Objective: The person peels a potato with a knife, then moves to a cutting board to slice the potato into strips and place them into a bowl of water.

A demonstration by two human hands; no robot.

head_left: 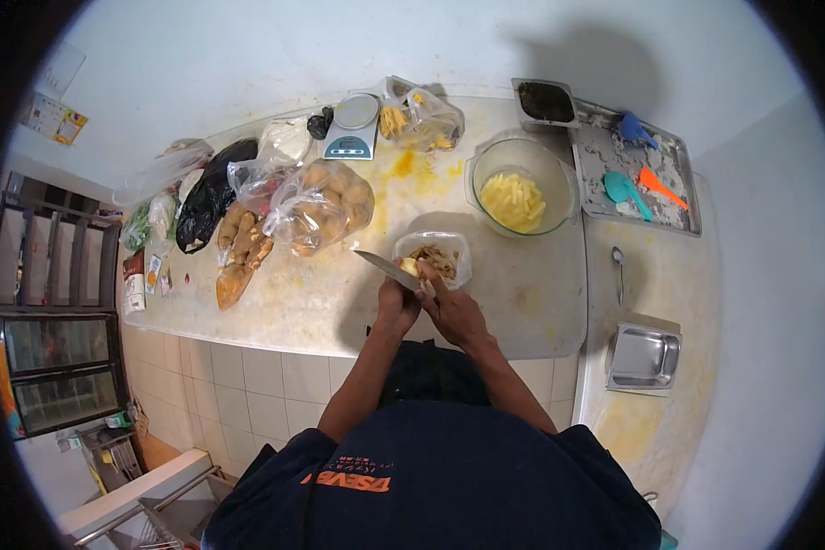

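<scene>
A knife (383, 264) points up and to the left, its blade crossing in front of my left hand (396, 305). My right hand (455, 316) is closed round the handle end of the knife. Between the hands is a small peeled potato (410, 267); my left hand grips it from below, its fingers partly hidden behind the blade. Both hands are at the near edge of a plastic-lined tray (463, 259) holding brown peelings (441, 260). To the upper right, a glass bowl (566, 183) contains pale yellow cut sticks (513, 203).
Left on the table (293, 316) lie a bag of potatoes (330, 206), a black bag (206, 206) and ginger-like roots (238, 257). A scale (349, 147) stands behind. Rightward are a metal tray (596, 206) with coloured scoops, a dark-filled container (545, 101), a spoon (620, 275) and a steel pan (644, 357).
</scene>
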